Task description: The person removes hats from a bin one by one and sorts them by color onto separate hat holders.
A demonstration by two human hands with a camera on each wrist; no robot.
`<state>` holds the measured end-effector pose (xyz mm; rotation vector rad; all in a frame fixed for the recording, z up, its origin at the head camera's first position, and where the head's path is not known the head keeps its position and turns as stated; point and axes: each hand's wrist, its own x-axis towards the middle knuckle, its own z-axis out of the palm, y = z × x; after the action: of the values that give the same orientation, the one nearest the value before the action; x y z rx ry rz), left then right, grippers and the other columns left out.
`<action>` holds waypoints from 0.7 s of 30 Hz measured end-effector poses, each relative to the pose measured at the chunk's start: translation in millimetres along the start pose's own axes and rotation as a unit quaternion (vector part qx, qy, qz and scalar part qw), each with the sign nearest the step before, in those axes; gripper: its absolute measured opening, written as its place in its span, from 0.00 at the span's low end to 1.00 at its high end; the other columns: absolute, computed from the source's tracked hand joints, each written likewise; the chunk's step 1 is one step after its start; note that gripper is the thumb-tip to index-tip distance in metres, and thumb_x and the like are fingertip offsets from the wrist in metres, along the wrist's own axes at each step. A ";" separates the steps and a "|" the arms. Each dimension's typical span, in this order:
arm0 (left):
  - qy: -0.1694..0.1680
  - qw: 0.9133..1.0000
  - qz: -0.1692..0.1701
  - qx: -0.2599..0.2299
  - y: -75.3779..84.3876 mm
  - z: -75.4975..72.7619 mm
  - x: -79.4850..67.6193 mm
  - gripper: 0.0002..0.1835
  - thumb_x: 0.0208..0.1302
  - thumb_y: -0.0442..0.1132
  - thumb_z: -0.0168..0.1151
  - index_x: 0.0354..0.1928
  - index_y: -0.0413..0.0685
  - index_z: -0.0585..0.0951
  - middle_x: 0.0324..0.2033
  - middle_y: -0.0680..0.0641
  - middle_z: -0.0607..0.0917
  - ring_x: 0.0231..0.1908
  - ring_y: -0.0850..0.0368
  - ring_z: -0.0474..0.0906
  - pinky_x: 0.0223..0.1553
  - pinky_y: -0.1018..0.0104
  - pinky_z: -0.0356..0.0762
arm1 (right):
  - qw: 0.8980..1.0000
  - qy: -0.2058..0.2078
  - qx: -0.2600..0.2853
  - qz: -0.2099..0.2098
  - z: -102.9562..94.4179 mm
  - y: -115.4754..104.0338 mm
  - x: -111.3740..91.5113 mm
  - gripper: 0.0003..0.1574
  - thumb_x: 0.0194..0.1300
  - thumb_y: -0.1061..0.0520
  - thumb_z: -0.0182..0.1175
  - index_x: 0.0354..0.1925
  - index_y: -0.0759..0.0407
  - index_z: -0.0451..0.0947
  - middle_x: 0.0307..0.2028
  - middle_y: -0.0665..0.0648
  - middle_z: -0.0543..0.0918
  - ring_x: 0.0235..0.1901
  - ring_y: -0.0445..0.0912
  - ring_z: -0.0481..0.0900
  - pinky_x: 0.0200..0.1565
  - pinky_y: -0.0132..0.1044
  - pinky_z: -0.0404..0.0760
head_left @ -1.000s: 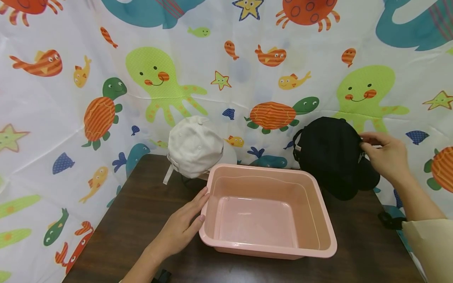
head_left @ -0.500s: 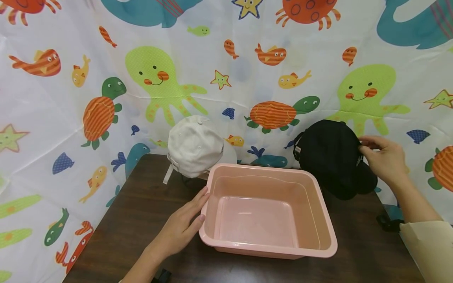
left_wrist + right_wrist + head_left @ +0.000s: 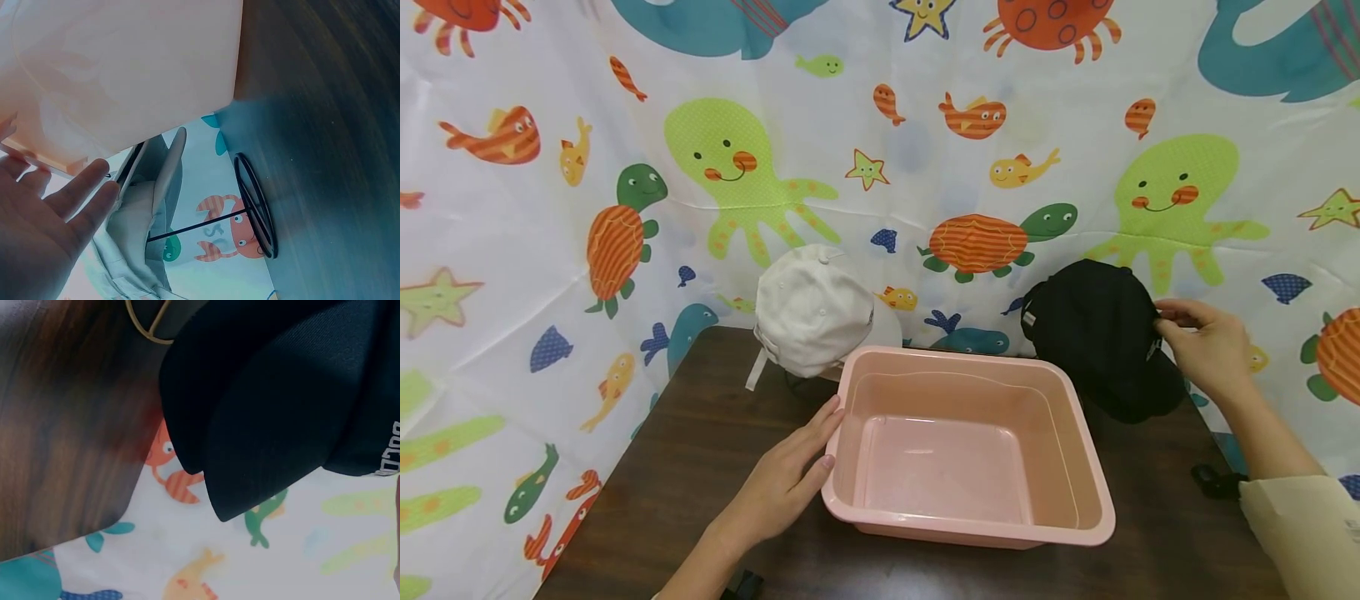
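Note:
A pink plastic tub (image 3: pixel 940 475) stands on the dark wooden table. My left hand (image 3: pixel 782 471) lies along its left rim with fingers extended; the left wrist view shows those fingers (image 3: pixel 78 194) against the tub's wall. At the back right, my right hand (image 3: pixel 1210 346) pinches the side of a black baseball cap (image 3: pixel 1090 333) between thumb and fingers. The cap's curved brim (image 3: pixel 269 425) and part of some white lettering fill much of the right wrist view, where the hand is nearly all out of frame.
A white baseball cap (image 3: pixel 812 312) sits behind the tub on a black wire stand (image 3: pixel 256 206). A gold wire ring (image 3: pixel 150 331) stands under the black cap. Behind the table hangs a curtain (image 3: pixel 917 167) printed with sea animals.
The black cap has turned and sunk slightly, its brim swinging left. My right hand has moved a little left and down with it. The left hand and tub have stayed put.

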<state>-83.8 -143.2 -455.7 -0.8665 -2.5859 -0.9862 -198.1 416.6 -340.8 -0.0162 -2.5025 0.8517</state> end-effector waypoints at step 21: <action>0.004 1.000 -0.004 -0.008 0.7 0.4 0.5 0.31 0.79 0.40 0.55 0.80 0.52 0.66 0.81 0.53 0.60 0.77 0.54 0.62 0.75 0.64 0.60 | 0.999 -0.022 0.028 0.007 6.5 13.8 -11.5 0.21 0.74 0.58 0.63 0.58 0.70 0.83 0.31 0.17 0.73 0.37 0.17 0.71 0.38 0.20 0.68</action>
<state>-83.8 -142.3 -455.5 -0.8539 -2.5808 -1.0114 -192.9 422.1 -358.3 0.0036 -2.5209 0.9376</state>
